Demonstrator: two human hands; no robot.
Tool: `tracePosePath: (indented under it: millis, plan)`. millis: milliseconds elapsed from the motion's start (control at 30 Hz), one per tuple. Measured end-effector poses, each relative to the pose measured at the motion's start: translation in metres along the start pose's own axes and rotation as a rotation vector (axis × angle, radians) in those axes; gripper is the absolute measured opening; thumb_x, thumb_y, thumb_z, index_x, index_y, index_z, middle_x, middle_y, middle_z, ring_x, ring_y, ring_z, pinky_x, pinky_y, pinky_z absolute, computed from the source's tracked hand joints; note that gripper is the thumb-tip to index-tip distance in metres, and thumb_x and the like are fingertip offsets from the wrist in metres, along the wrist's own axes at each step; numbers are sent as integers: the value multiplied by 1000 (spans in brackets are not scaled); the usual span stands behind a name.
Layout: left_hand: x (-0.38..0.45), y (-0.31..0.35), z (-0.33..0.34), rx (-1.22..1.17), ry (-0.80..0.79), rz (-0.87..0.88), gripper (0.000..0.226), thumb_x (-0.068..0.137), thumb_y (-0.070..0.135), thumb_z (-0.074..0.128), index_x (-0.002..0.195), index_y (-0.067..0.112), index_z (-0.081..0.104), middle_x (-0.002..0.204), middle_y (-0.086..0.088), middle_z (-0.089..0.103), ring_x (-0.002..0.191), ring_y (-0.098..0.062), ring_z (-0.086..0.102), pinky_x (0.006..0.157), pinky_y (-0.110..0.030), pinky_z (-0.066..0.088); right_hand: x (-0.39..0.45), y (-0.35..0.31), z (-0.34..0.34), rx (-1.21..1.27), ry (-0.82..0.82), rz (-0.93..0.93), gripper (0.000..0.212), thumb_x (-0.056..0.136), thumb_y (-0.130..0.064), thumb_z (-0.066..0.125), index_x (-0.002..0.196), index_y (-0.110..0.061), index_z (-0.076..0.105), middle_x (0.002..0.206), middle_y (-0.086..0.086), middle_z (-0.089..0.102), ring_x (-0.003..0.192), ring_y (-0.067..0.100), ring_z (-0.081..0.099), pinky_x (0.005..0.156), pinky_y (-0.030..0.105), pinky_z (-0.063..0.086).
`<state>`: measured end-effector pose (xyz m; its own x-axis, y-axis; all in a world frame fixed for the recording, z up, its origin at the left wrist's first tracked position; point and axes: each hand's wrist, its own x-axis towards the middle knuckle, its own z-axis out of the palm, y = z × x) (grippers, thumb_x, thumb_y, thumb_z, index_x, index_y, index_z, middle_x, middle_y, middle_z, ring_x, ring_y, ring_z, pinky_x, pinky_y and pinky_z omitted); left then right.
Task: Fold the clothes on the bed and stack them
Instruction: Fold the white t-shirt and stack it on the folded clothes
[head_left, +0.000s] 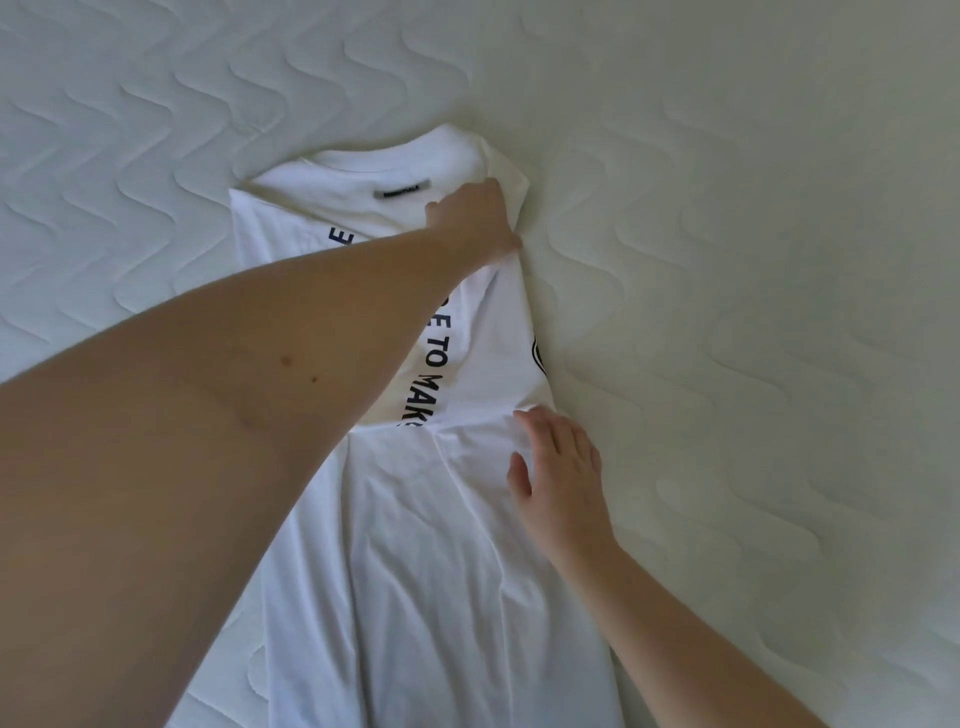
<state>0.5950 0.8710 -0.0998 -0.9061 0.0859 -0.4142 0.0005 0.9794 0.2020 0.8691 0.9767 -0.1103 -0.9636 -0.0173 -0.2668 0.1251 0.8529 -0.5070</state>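
White shirt (415, 519) flat on bed (753, 260). Left hand (475, 218) pinches far right shoulder fold; right hand (563, 478) presses flat, fingers straight.

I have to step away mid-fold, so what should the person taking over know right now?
Left hand: reaches across near the collar, gripping a bunched fold at the white T-shirt's right shoulder edge.
Right hand: open, fingers flat, pressing the shirt's right edge about halfway down.
The shirt lies lengthwise on the quilted mattress, neck label up, side panels turned inward over the printed lettering.
Done: side folds appear started.
Left: smooth the right fold, fold the length up, then stack. No other clothes or stack in view.
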Motion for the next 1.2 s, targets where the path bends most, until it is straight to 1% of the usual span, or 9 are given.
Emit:
tracePosePath:
  millis: [133, 300, 467, 567, 733, 833, 933, 1033, 1200]
  plan:
    - [18, 15, -14, -261, -81, 14, 29, 88, 33, 60, 67, 16, 49, 62, 3, 43, 58, -17, 46, 47, -25, 30, 1, 3, 0, 17, 14, 2, 46, 85, -16, 62, 130, -21, 56, 132, -1, 55, 123, 24, 51, 102, 37, 38]
    - [28, 16, -39, -557, -142, -14, 26, 99, 48, 49, 104, 27, 62, 70, 5, 44, 51, -10, 35, 35, -11, 24, 1, 7, -3, 60, 50, 33, 43, 86, -16, 65, 129, -17, 58, 127, 0, 59, 118, 24, 54, 100, 38, 41]
    - [41, 6, -37, -625, -77, -1, 19, 103, 43, 41, 103, 29, 55, 67, 4, 36, 43, -7, 33, 30, -10, 17, 9, 15, -13, 155, 52, 133, 45, 89, -14, 62, 134, -14, 54, 130, 4, 55, 121, 25, 50, 102, 37, 42]
    - [50, 2, -28, -590, -99, 5, 27, 98, 53, 46, 106, 30, 58, 78, 2, 47, 61, -9, 46, 41, -14, 31, 18, 20, -18, 293, 64, 255, 41, 92, -21, 62, 131, -13, 54, 119, 3, 56, 111, 23, 54, 96, 37, 46]
    - [56, -14, -34, -222, -327, -85, 88, 65, 75, 71, 130, 17, 58, 116, -7, 65, 99, -25, 62, 97, -42, 47, 44, 28, -23, 228, -31, 380, 24, 92, -45, 58, 101, -23, 57, 85, -8, 58, 82, 16, 56, 69, 33, 44]
    - [55, -25, -41, -257, -443, -29, 49, 70, 52, 82, 110, 27, 68, 110, 4, 70, 106, -24, 64, 96, -37, 47, 57, 32, -25, 105, -47, 395, 22, 94, -45, 56, 91, -22, 57, 75, -10, 56, 71, 16, 51, 61, 30, 33]
    - [55, -28, -39, -285, -189, 25, 25, 85, 36, 73, 106, 23, 71, 87, 6, 66, 79, -15, 61, 73, -24, 45, 60, 36, -25, 95, -42, 402, 23, 96, -43, 54, 92, -20, 58, 76, -6, 59, 72, 18, 53, 60, 30, 33]
    - [51, -25, -28, -372, -39, 48, 23, 92, 31, 64, 107, 14, 70, 77, 4, 59, 64, -10, 51, 55, -20, 36, 58, 35, -25, 44, -6, 378, 25, 98, -41, 50, 95, -18, 59, 78, -1, 62, 77, 22, 58, 59, 33, 40]
    - [28, -47, -21, -346, 13, 6, 49, 84, 55, 67, 114, 17, 55, 99, 5, 59, 85, -16, 57, 75, -30, 45, 49, 27, -25, -9, 169, 246, 20, 96, -29, 58, 106, -12, 60, 92, 6, 63, 84, 29, 59, 68, 37, 44]
